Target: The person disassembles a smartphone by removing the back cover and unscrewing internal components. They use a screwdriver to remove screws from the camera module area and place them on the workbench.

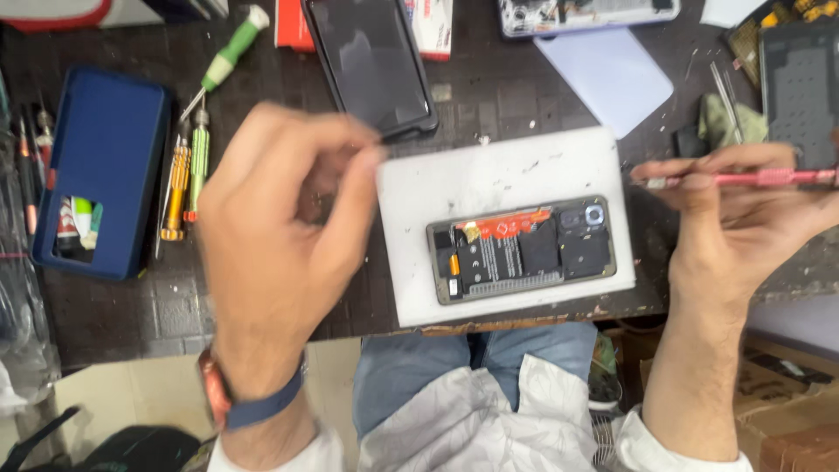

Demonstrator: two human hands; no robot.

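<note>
An opened phone (522, 249) with its back off lies on a white pad (489, 175), showing a black board, an orange strip and a camera at its right end. My left hand (280, 236) hovers left of the pad with fingertips pinched together; whether something tiny sits between them cannot be told. My right hand (743, 218) is to the right of the pad and grips a pink screwdriver (743, 179), held level with its tip pointing left toward the pad's edge.
A black phone screen (371, 61) lies beyond the pad. A blue phone case (105, 166) and several screwdrivers (188, 175) lie at the left. A lilac back cover (612, 74), a dark mat (800, 87) and tweezers (725, 92) sit at the right. The table's front edge runs just below the pad.
</note>
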